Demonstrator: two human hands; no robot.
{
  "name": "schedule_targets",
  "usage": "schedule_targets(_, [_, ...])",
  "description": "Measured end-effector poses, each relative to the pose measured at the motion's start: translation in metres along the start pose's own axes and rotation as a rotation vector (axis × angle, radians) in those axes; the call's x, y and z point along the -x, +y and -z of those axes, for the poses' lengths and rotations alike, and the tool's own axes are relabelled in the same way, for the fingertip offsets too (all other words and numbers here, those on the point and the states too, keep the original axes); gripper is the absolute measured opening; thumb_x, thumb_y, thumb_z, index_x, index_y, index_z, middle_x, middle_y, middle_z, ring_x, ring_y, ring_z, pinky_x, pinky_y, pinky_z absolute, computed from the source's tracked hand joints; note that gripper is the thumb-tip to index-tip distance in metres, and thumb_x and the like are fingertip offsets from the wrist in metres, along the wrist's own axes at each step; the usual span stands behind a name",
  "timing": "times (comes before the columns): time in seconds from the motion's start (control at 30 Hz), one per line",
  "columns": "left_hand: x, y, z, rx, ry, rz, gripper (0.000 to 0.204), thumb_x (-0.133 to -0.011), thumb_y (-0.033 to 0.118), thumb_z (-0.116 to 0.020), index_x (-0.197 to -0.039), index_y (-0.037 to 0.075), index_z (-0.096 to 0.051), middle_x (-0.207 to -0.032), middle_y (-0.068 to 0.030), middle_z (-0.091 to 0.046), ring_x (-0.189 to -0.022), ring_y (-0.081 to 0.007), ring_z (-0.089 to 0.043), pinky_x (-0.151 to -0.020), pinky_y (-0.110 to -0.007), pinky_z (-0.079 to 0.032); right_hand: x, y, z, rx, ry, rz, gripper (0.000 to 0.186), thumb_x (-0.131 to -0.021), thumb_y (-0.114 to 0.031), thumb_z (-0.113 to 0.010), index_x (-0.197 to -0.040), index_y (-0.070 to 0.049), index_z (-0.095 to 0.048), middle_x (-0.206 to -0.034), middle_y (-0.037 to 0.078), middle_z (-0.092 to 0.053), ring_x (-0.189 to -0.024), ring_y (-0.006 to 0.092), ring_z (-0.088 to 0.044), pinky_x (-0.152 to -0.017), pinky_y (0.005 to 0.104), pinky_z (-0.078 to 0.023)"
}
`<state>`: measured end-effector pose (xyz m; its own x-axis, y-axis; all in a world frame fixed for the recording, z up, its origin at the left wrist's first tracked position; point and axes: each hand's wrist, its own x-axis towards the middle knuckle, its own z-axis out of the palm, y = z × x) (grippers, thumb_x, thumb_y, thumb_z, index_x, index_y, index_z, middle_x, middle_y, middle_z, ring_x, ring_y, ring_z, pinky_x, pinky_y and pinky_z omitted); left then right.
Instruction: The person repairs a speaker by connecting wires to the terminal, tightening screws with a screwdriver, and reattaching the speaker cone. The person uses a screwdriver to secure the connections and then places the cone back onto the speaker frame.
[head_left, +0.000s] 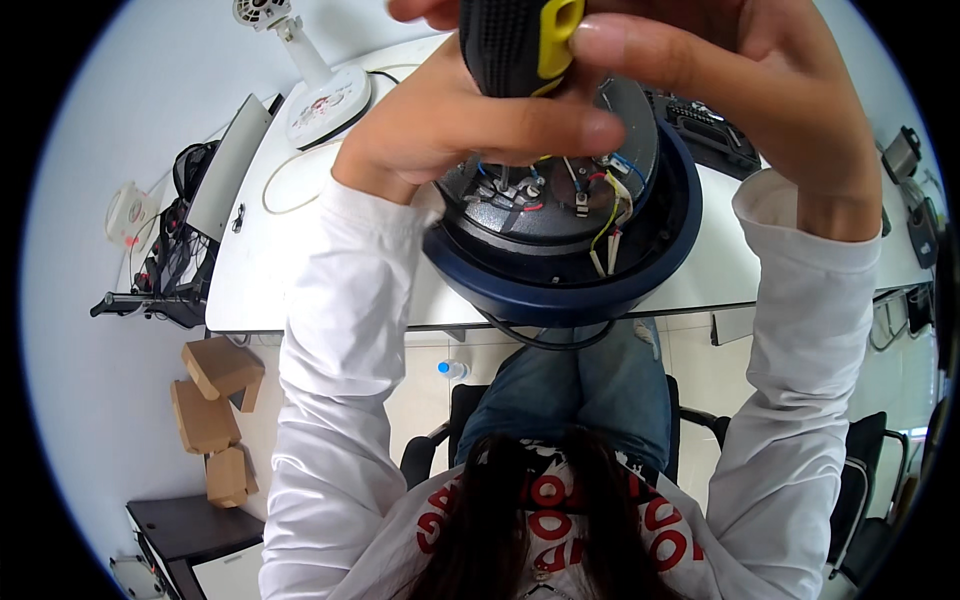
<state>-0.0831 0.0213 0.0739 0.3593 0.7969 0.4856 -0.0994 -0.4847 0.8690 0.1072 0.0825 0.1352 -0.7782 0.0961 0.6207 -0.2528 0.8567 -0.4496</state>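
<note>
A screwdriver with a black and yellow handle (505,50) stands upright over an opened round appliance, its lower end among the wires. My left hand (450,120) is closed around the lower handle, thumb stretched across the front. My right hand (740,75) comes from the other side, its fingers closed on the yellow part near the top. The appliance has a dark blue rim (590,300) and a speckled grey metal plate (500,225). Yellow-green, white, blue and red wires (615,215) and metal terminals show on it. The screwdriver's tip is hard to make out.
On the white table (260,290) stand a white fan-like device (325,100) at the far left and a black tool case (710,135) at the right. A black cable (545,345) hangs over the front edge. Cardboard boxes (205,415) and a bottle (453,370) are on the floor.
</note>
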Motion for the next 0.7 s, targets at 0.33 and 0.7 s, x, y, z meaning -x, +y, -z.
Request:
schedule_targets(0.33, [0.01, -0.003, -0.054, -0.558, 0.625, -0.281, 0.022, -0.079, 0.004, -0.06, -0.098, -0.004, -0.053, -0.076, -0.0079, -0.06, -0.069, -0.0137, -0.057, -0.059, -0.023, -0.045, -0.002, -0.002, -0.013, 0.035, -0.02, 0.051, 0.031, -0.073, -0.021, -0.071, -0.088, 0.001, -0.055, -0.076, 0.008, -0.059, -0.064, 0.0151, -0.055, -0.061, 0.0236, -0.047])
schedule_targets(0.7, [-0.003, 0.019, -0.022, -0.183, 0.177, 0.052, 0.05, -0.063, 0.008, -0.075, -0.108, 0.003, -0.054, -0.094, -0.0041, -0.06, -0.087, -0.0154, -0.058, -0.072, -0.025, -0.046, -0.007, -0.006, -0.005, 0.012, 0.022, 0.099, 0.031, -0.073, -0.022, -0.072, -0.085, 0.002, -0.055, -0.073, 0.007, -0.059, -0.061, 0.0148, -0.055, -0.06, 0.0231, -0.047])
